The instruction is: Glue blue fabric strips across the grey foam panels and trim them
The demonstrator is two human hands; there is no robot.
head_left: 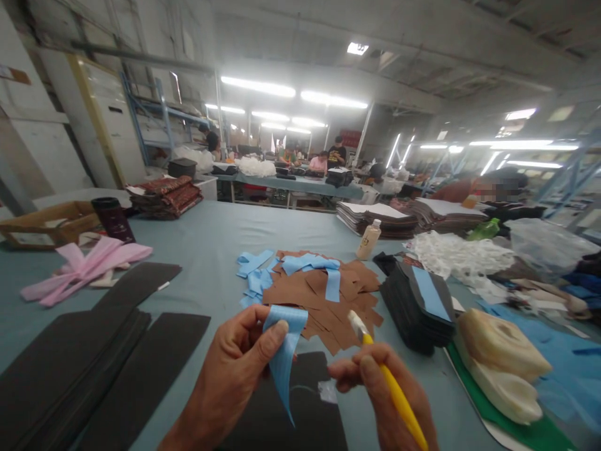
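Over a blue-topped worktable [211, 250], pinching a light-blue strip [283, 344] in the left hand [235, 360], gripping a yellow-handled brush [398, 404] in the right hand [374, 381], near brown cut pieces [300, 291].

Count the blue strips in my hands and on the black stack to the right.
2 show: the held strip, pinched in your left hand, and the other strip, lying on top of the black stack. More could be hidden beneath either one.
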